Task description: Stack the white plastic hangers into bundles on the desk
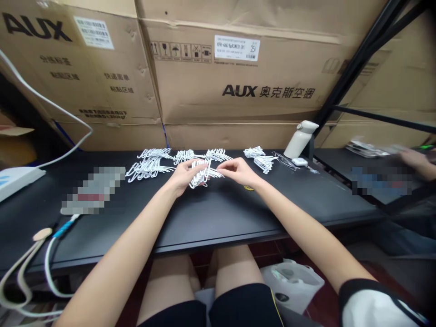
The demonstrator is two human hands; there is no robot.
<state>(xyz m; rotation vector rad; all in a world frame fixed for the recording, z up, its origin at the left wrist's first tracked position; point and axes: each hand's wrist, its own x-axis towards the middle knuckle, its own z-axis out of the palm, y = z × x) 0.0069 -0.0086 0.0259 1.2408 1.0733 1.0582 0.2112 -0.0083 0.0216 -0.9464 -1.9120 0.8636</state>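
My left hand (184,176) is closed around a bundle of small white hooks (199,175), with loops hanging below my fingers and thin straight ends pointing right. At those ends, my right hand (238,170) is pinched, thumb against fingertips; what lies between them is too small to make out. Behind my hands on the black table (218,218) lie similar white bundles: a larger pile (148,168) at left, a bundle (184,156) and another (217,155) in the middle, and a bundle (264,163) at right. Something yellow (249,187) shows partly beneath my right wrist.
A white bottle (301,138) stands at the back right beside a small white case (299,162) and a thin cable. At left lies a blurred-out phone-shaped device (93,190) with a cable. Cardboard boxes (238,104) wall the back. Another person's hand (417,163) shows far right.
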